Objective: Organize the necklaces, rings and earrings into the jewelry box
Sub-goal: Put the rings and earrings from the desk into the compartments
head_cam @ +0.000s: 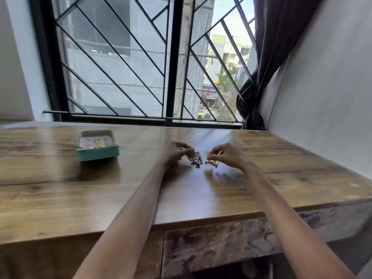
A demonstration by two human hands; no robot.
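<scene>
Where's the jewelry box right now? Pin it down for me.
In the head view, the teal jewelry box sits open on the wooden table, toward the window, left of and clear of the left hand.

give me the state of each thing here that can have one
jewelry box: open, lid up, some gold pieces already inside
dark beaded jewelry: on the table, left hand pinching at it
pale gold jewelry: on the table, right hand pinching at it
curtain: pulled aside and knotted
drawer: shut
</scene>
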